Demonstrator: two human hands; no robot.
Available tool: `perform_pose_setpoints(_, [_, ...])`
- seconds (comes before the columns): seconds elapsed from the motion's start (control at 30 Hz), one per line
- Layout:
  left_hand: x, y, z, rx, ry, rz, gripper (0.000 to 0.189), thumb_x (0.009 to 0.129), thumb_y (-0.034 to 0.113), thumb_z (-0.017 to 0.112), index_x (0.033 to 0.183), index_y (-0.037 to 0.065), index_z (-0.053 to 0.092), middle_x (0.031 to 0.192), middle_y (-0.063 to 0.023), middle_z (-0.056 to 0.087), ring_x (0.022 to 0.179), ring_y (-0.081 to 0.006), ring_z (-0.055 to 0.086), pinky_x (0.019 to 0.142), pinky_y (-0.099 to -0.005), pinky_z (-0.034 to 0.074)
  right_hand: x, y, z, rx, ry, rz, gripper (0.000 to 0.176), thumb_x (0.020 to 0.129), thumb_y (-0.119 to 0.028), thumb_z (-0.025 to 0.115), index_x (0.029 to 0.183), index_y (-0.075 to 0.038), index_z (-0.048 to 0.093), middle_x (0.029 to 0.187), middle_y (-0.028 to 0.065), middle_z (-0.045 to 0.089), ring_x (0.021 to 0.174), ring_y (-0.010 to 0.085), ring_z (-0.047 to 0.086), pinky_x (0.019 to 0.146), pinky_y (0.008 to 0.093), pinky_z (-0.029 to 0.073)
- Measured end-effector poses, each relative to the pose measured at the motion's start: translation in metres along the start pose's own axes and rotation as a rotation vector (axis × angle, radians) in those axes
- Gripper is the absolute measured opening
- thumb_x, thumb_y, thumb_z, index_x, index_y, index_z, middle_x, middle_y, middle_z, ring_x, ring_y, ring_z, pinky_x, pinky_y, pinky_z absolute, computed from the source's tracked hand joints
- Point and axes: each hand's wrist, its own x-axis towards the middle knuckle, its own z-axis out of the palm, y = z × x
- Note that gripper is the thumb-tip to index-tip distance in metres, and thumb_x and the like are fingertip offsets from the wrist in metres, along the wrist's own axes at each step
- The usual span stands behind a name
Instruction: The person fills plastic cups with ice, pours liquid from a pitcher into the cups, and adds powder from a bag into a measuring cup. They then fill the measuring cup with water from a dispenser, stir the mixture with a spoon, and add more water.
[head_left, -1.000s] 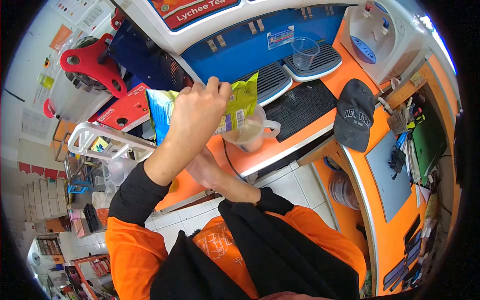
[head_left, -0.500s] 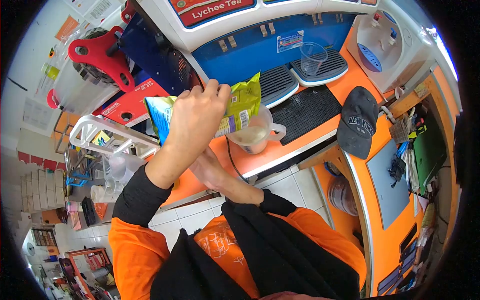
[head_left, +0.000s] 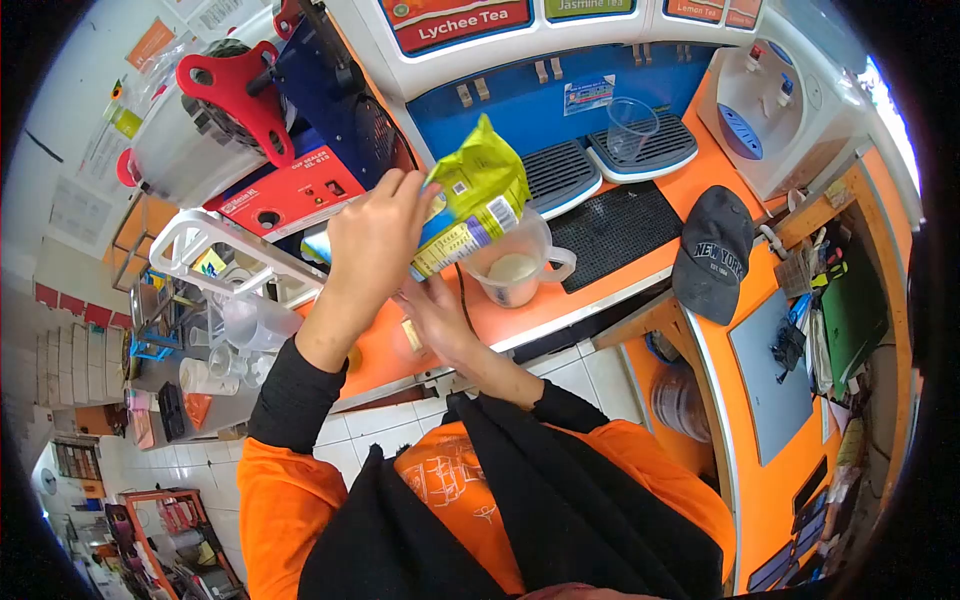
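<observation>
A green, yellow and blue packet (head_left: 470,215) is tilted over the counter, its green end raised beside a clear plastic jug (head_left: 540,240). My left hand (head_left: 375,235) is closed around the packet's upper side. Under its lower edge, my right hand (head_left: 438,315) touches the packet, with the fingertips partly hidden. Pale contents (head_left: 512,268) show inside the jug, whose handle points right. A small pale object (head_left: 412,335) lies next to my right hand.
A red and blue cup sealer (head_left: 290,195) and a white rack (head_left: 235,255) stand left. Behind the jug are drip trays (head_left: 645,155) with a clear cup (head_left: 632,128) and a black mat (head_left: 615,235). Right are a dark cap (head_left: 715,255) and a laptop (head_left: 775,375).
The packet has turned, its green end now higher and more of its printed side showing. My right hand has come out from behind my left forearm. The whole view has shifted slightly.
</observation>
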Motion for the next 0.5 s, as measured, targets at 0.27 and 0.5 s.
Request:
perform_pose_setpoints(0.27, [-0.067, -0.040, 0.004, -0.653, 0.362, -0.593, 0.024, 0.095, 0.019, 0.051, 0.086, -0.001, 0.058, 0.065, -0.0055, 0.051, 0.061, -0.0095, 0.047, 0.053, -0.0288, 0.037, -0.032, -0.037, -0.018, -0.780, -0.092, -0.389, 0.062, 0.087, -0.004, 0.059, 0.139, 0.001, 0.026, 0.137, 0.0128, 0.040, 0.129, 0.0208, 0.037, 0.107, 0.0359, 0.029])
perform_pose_setpoints(0.5, [-0.126, -0.108, -0.081, -0.594, 0.972, -0.893, 0.031, 0.097, 0.030, 0.049, 0.092, 0.001, 0.060, 0.079, -0.0007, 0.057, 0.070, -0.0065, 0.048, 0.062, -0.0222, 0.040, -0.053, -0.137, -0.053, -1.423, 0.530, -0.757, 0.030, 0.091, -0.012, 0.055, 0.118, 0.001, 0.051, 0.115, 0.0117, 0.051, 0.107, 0.0220, 0.049, 0.091, 0.0339, 0.040])
